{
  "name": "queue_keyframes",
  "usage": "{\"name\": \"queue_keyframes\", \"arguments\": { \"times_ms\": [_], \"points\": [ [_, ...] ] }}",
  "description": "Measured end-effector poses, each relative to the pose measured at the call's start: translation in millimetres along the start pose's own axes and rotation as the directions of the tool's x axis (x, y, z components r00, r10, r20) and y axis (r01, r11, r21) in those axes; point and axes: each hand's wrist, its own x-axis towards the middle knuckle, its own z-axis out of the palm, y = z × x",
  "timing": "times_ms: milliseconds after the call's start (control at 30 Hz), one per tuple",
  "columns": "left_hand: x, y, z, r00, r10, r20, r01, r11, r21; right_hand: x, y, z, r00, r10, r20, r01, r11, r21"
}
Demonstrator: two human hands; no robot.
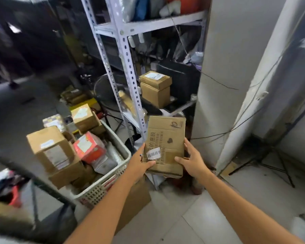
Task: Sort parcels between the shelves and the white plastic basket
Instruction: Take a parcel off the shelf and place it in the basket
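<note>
Both hands, left hand (141,162) and right hand (192,160), gripped a flat cardboard parcel (165,147) at centre frame. A white basket (113,175) of boxes sat lower left, beside metal shelves (128,71).

The white plastic basket (99,189) stands on the grey tiled floor (192,217), left of the white perforated metal shelf rack (124,55). Brown cardboard parcels (49,147) lie piled in the basket. Two stacked brown cardboard boxes (156,90) sit on a lower shelf. The flat brown cardboard parcel (165,138) sits between the left hand (141,162) and the right hand (192,161), in front of the rack and right of the basket.

Pale tiled floor (192,217) lower centre. White pillar (224,50) right of centre, black cable (218,82) across it. Upper left of frame dim.
</note>
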Motion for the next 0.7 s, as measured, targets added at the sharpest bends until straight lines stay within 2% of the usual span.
{"name": "queue_keyframes", "arguments": {
  "times_ms": [300, 467, 567, 700],
  "points": [
    [-20.2, -57.5, -153.7, 0.964, -0.089, -0.252, 0.082, 0.996, -0.039, 60.3, -38.9, 164.0, 0.948, -0.078, 0.309, 0.108, 0.991, -0.082],
    [4.4, -78.3, -232.5, 0.93, -0.134, -0.342, 0.108, 0.99, -0.095, 114.4, -61.6, 249.5, 0.909, -0.11, 0.403, 0.157, 0.984, -0.085],
    [21.7, -89.6, -266.9, 0.924, -0.115, -0.363, 0.08, 0.991, -0.111, 149.0, -75.4, 289.9, 0.899, -0.076, 0.431, 0.13, 0.987, -0.098],
    [45.1, -104.4, -297.4, 0.91, -0.193, -0.368, 0.113, 0.967, -0.228, 191.5, -84.3, 329.4, 0.886, -0.024, 0.463, 0.102, 0.984, -0.144]
  ]
}}
